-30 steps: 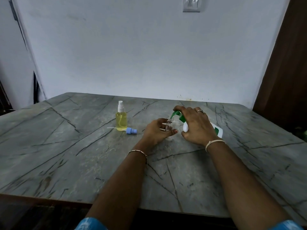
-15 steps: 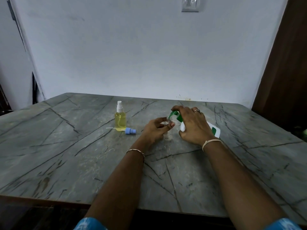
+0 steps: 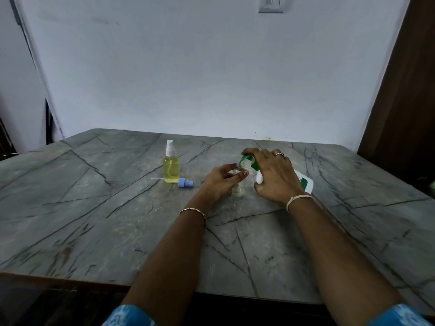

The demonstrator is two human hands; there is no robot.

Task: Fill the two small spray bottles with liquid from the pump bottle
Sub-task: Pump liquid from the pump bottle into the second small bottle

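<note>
My left hand (image 3: 222, 182) grips a small clear spray bottle (image 3: 238, 190) that stands uncapped on the grey stone table (image 3: 94, 220). My right hand (image 3: 273, 175) lies over the white pump bottle (image 3: 304, 182), fingers curled on its green pump head (image 3: 248, 161), whose nozzle sits at the clear bottle's mouth. The pump bottle leans toward the small bottle. To the left stands a second small spray bottle (image 3: 171, 167), full of yellow liquid and capped with a white sprayer. A loose blue sprayer cap (image 3: 184, 183) with its white tube lies beside it.
The table's far edge meets a pale wall (image 3: 211, 78). A dark wooden door (image 3: 404, 102) stands at the right. The near table edge runs along the bottom of the view.
Both hands and the bottles have held nearly the same place; my right hand has pressed slightly lower on the pump head. The yellow bottle and blue cap have not moved.
</note>
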